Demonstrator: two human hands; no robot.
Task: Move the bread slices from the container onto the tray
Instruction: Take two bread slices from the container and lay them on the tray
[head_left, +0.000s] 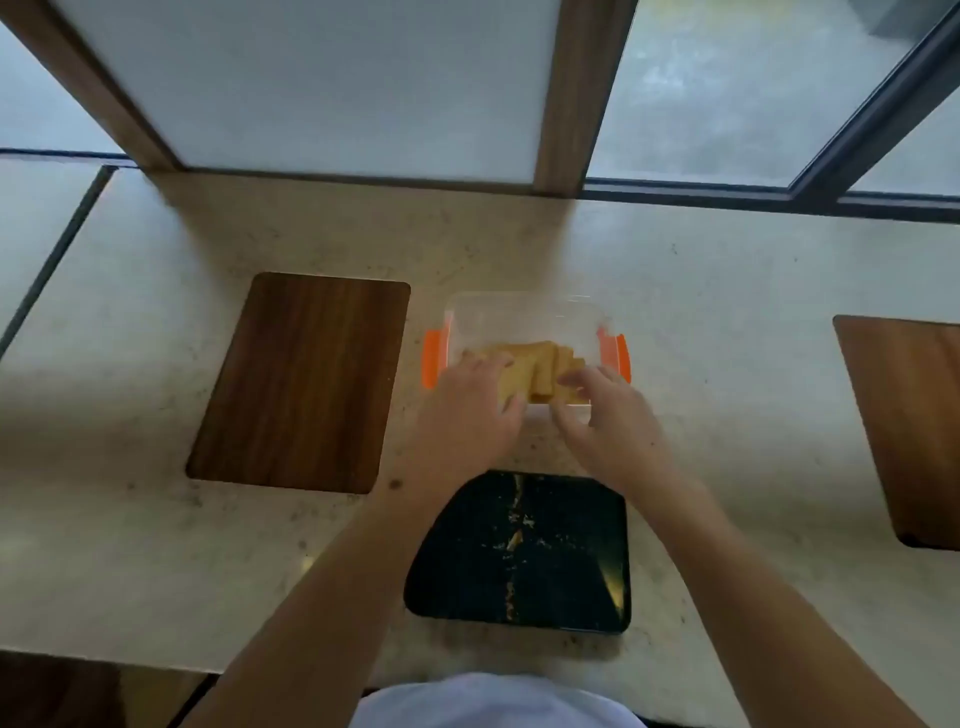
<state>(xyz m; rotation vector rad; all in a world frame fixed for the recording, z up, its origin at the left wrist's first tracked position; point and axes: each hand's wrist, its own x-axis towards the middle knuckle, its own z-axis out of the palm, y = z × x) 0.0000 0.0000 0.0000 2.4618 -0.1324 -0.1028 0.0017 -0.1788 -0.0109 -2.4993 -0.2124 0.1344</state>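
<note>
the task looks barely begun, if at all. the golden-brown bread slices (524, 371) all sit inside the clear rectangular plastic container with orange side clips (524, 312), leaning against one another near its front wall. the dark rectangular tray with a rough gold streak down its middle (571, 551) lies on the pale speckled surface (130, 519) just in front of the container, nearer the person, and no slice rests on it; only what look like crumbs or flecks show there.

both hands are reaching into the container over its near edge. the left hand (467, 410) lies on the left side of the slices, its fingers (483, 364) spread and touching the bread. the right hand (608, 415) comes in from the right, its fingers (574, 376) curled toward the end slice. motion blur makes it impossible to tell whether either hand has truly closed on a slice.

so every slice remains to be lifted and set on the tray. a dark wooden board (301, 379) lies unused to the left.
</note>
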